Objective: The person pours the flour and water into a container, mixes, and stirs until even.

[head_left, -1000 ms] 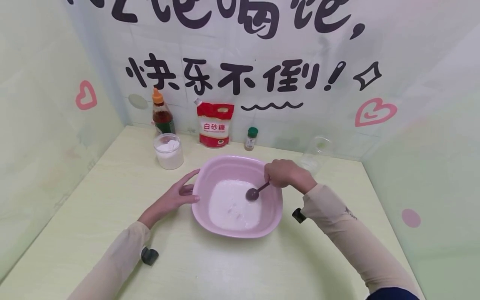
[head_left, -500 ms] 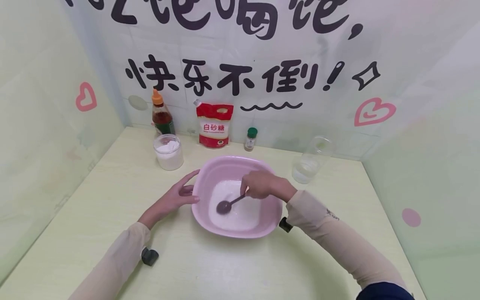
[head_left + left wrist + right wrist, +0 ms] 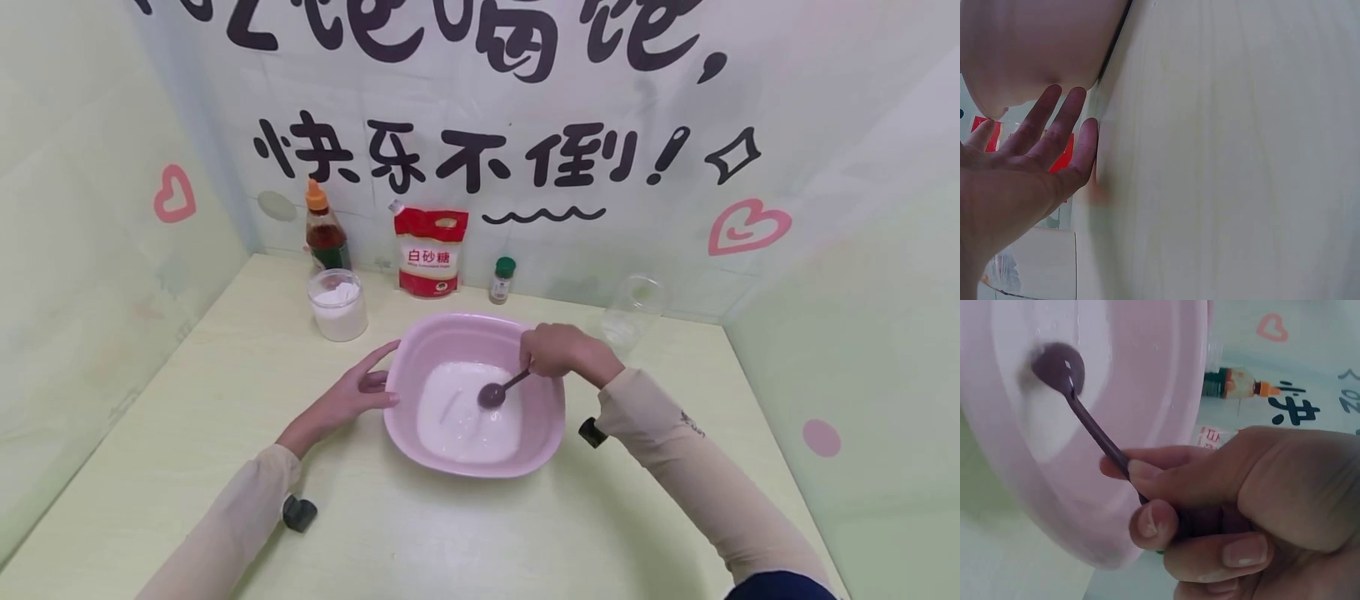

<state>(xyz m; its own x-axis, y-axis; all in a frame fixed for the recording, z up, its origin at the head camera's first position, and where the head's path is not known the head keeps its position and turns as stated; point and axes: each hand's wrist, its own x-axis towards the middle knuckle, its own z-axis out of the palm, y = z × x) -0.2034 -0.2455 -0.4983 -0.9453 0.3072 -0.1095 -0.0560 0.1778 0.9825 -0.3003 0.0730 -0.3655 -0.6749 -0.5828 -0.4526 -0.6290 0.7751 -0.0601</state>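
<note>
A pink basin point(image 3: 408, 433) holds a pool of white liquid point(image 3: 468, 437). Over its right rim, my right hand point(image 3: 562, 350) grips the handle of a dark brown spoon point(image 3: 492, 395), whose round bowl is in or just over the liquid. The right wrist view shows thumb and fingers curled round that spoon's handle point(image 3: 1094, 428). On the opposite side, my left hand point(image 3: 348, 400) rests against the basin, thumb by the rim. In the left wrist view its fingers point(image 3: 1038, 128) are spread and fairly straight, with fingertips at the basin's outer wall point(image 3: 1041, 44).
Behind the basin stand a tub of white powder point(image 3: 339, 312), an orange-capped sauce bottle point(image 3: 326, 229), a red and white sugar pouch point(image 3: 430, 254) and a small green-capped jar point(image 3: 502, 281). A clear container point(image 3: 633, 308) is behind my right hand. Printed sheets line the walls.
My right hand has swept the spoon left through the basin, then back to the right. The left hand and basin have stayed put.
</note>
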